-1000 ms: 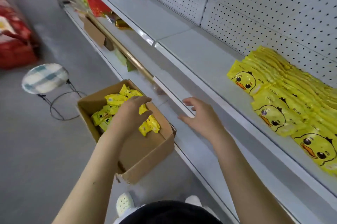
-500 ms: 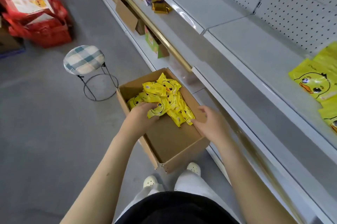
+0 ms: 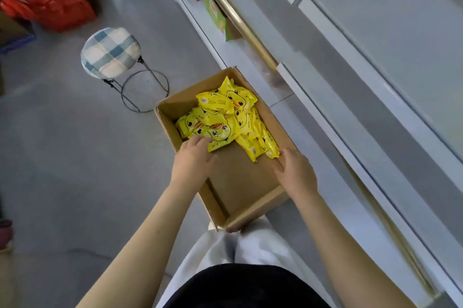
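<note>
One brown cardboard box (image 3: 255,210) holds overlapping yellow duck-print packets (image 3: 220,117), count unclear. Left hand (image 3: 194,161) fingers lie on them, grip unclear; right hand (image 3: 297,172) fingers straight, empty. One checked round stool (image 3: 110,52) nearby.

Checked stool (image 3: 110,53) near red bags (image 3: 57,6); white shelving (image 3: 375,57) with green carton (image 3: 214,15).

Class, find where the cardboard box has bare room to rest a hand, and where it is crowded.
Free: the near half of the cardboard box, bare floor between the left hand and right hand; also the white shelf at right. Crowded: the far half, heaped with yellow duck packets.
</note>
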Demonstrator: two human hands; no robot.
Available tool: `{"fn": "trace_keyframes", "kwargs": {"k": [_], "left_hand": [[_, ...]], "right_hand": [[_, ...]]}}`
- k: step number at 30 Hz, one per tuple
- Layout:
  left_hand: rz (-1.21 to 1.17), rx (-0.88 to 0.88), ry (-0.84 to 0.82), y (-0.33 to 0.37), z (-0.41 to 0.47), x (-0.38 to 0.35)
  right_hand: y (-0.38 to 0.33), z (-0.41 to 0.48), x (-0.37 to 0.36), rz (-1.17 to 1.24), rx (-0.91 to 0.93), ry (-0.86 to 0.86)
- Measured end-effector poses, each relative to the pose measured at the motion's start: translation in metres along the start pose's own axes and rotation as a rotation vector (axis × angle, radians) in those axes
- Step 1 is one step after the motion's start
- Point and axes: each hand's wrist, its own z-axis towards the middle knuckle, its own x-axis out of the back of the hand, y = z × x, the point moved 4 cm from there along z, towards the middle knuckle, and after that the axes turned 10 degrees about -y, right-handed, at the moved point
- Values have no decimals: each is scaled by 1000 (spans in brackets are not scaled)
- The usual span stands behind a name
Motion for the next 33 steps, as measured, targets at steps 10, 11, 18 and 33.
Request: {"fn": "trace_keyframes", "kwargs": {"k": [10, 11, 18, 33], "left_hand": [[109, 65, -199, -24, 94, -85], [101, 75, -212, -29, 103, -92], [-106, 197, -267, -75, 183, -139], [106, 153, -329, -132, 260, -186]], "right_hand": [[43, 79, -70, 67, -188, -169], [46, 85, -78, 66, -189, -182], [62, 130, -128, 98, -295, -139], [60, 186, -171, -29, -471, 74]]}}
